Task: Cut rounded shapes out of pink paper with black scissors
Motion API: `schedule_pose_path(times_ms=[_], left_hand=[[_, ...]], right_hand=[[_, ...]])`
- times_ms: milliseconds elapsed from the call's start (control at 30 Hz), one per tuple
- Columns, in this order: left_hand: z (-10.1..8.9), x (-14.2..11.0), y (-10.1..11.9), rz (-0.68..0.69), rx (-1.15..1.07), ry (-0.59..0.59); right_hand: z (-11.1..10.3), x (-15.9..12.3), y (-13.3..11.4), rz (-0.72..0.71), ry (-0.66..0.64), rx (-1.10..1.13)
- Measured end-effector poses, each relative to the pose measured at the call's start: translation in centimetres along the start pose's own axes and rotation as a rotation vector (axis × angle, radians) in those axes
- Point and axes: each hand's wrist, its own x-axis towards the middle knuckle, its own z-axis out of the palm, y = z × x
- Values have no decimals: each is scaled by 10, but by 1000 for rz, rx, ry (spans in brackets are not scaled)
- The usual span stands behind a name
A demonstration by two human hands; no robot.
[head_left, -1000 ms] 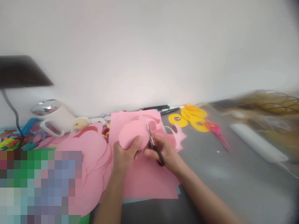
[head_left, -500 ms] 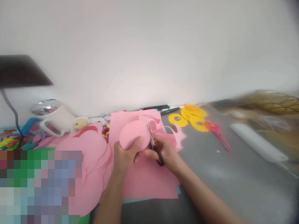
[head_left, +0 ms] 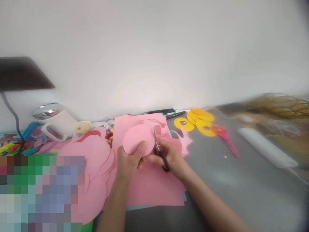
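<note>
Pink paper circle (head_left: 135, 137), center of frame, a bit below mid-height, held up over the pile of pink paper. Left hand (head_left: 128, 161) grips its lower edge: thumb flat across the near face, other fingers mostly hidden behind the paper. Right hand (head_left: 172, 158), just right of it, has fingers closed round black-handled scissors (head_left: 165, 161); blades point up and slightly left along the circle's right edge, narrowly apart at most. Can't tell whether they bite the paper.

Under both hands, center to lower center: pink sheets (head_left: 154, 190), a light blue sheet (head_left: 145, 207) peeking out at the bottom edge. Curled pink scraps (head_left: 160, 129) behind the scissors; jagged pink offcut (head_left: 185, 145) right of the right hand.

Left of center: overlapping pile of cut pink circles (head_left: 95, 149). White mug (head_left: 66, 124) with a shiny top behind that pile. Upper left: dark panel (head_left: 23, 74), cord below. Lower left corner pixelated, unreadable.

Right of center: yellow paper rings (head_left: 184, 129), loosely overlapping, pink scissors (head_left: 225, 140) touching the nearest one. Dark pens (head_left: 177, 114) by the wall, left of the rings. Farther right, white bar-shaped object (head_left: 267, 148) on the gray table (head_left: 241, 196); far right edge blurred.
</note>
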Motion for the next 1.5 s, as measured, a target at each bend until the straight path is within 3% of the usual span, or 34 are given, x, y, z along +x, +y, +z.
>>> schedule_pose_path(times_ms=[200,1500], left_hand=[[1,-1,0,-4,5,27],[1,-3,3,-12,26,-9]], right_hand=[[1,0,-1,15,52,-20],[-1,0,1,32,20,-64]])
